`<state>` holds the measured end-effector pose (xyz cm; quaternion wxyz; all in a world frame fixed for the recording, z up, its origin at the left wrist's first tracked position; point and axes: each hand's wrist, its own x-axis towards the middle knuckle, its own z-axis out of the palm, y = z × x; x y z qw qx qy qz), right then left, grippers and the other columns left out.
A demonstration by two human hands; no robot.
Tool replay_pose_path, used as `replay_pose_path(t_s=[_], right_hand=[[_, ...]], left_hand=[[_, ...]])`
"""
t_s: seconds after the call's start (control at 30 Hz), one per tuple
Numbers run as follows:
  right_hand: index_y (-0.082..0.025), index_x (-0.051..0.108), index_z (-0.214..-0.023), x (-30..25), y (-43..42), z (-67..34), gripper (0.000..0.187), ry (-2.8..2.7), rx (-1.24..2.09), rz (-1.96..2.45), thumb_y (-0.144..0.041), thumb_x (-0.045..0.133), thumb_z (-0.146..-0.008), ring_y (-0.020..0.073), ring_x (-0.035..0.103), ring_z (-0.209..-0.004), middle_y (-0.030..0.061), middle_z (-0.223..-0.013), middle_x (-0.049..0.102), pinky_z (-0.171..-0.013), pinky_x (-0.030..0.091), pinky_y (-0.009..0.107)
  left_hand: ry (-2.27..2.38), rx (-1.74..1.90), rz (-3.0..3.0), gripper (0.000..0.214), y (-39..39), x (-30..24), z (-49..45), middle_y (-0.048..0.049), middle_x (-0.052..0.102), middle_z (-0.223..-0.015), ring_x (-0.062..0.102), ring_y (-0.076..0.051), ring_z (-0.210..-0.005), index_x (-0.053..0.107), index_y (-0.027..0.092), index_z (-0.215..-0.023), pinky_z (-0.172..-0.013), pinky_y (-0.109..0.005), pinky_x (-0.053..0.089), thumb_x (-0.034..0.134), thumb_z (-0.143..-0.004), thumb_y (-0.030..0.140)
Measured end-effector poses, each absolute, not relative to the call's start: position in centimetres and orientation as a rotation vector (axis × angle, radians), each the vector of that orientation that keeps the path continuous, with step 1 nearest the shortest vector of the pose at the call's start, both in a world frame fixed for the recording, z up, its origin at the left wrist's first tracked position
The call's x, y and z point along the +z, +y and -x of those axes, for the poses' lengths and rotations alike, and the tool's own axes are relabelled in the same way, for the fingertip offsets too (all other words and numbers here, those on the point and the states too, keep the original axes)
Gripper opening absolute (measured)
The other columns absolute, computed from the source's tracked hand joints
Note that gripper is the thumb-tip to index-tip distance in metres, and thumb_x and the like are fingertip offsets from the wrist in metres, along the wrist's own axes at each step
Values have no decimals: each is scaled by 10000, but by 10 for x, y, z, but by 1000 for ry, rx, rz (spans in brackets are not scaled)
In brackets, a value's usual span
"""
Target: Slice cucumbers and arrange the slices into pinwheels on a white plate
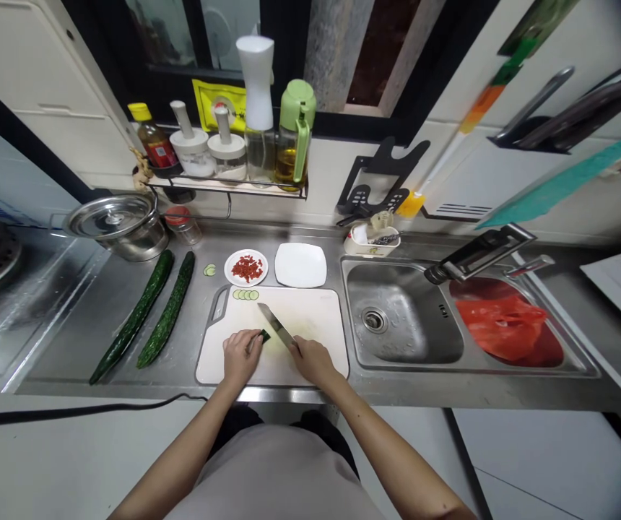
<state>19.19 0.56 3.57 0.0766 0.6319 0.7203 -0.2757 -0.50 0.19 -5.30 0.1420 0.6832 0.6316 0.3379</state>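
Note:
My left hand (pixel 241 355) is curled on a short green cucumber stub (pixel 264 335) on the white cutting board (pixel 310 318). My right hand (pixel 312 360) grips the handle of a kitchen knife (pixel 274 325), its blade angled up-left beside the stub. Several thin cucumber slices (pixel 245 295) lie in a row near the board's far edge. Two whole cucumbers (pixel 151 314) lie on the steel counter to the left of the board.
A small plate of chopped red chilli (pixel 246 268) and an empty white square plate (pixel 300 264) sit behind the board. A steel pot (pixel 118 224) is at the far left. The sink (pixel 402 318) is to the right, with a red bag (pixel 502 321) beyond it. Bottles stand on a shelf (pixel 229 184).

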Motion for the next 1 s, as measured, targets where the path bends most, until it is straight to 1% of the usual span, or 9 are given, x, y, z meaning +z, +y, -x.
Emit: replay_pose_path(t_s=[0.13,0.3,0.43,0.63,0.77,1.0], right_hand=[[-193,572,-1062,36,4,-189,289,2169,-808,-1874,-318,326,-977,195,631,-852,78,-943,684,-647,332,261],[-196,567,-1072,36,3,-189,285,2165,-791,-1879,-317,327,-976,205,632,-875,80,-956,683,-659,343,265],[-193,564,-1074,40,2,-190,291,2142,-800,-1872,-317,318,-981,206,632,-884,86,-963,683,-667,349,265],[-196,554,-1089,45,-4,-190,291,2165,-775,-1841,-314,310,-983,210,644,-858,90,-943,689,-664,364,274],[-196,557,-1079,45,-6,-187,288,2171,-758,-1826,-316,315,-978,217,651,-849,90,-914,694,-660,373,280],[-193,554,-1087,43,-6,-184,305,2198,-740,-1803,-332,302,-983,222,650,-853,98,-918,690,-677,394,291]], left_hand=[[1861,971,-1972,215,2,-53,4,-31,717,-962,607,-197,-883,683,244,-999,-775,-354,347,518,-909,347],[1871,953,-2020,209,2,-50,2,-43,718,-932,601,-205,-849,694,244,-960,-743,-356,338,524,-905,353],[1809,967,-2064,191,1,-49,1,-39,717,-917,610,-200,-842,693,246,-944,-768,-360,352,568,-877,374],[1657,1041,-2102,194,-2,-56,1,-35,708,-886,624,-168,-817,689,241,-971,-789,-346,388,544,-895,346],[1654,1054,-2127,181,-2,-59,1,-27,693,-832,617,-158,-798,693,244,-966,-788,-338,391,546,-898,325],[1649,1037,-2157,183,-2,-59,1,-25,682,-830,610,-153,-803,696,246,-972,-793,-336,380,541,-902,314]])
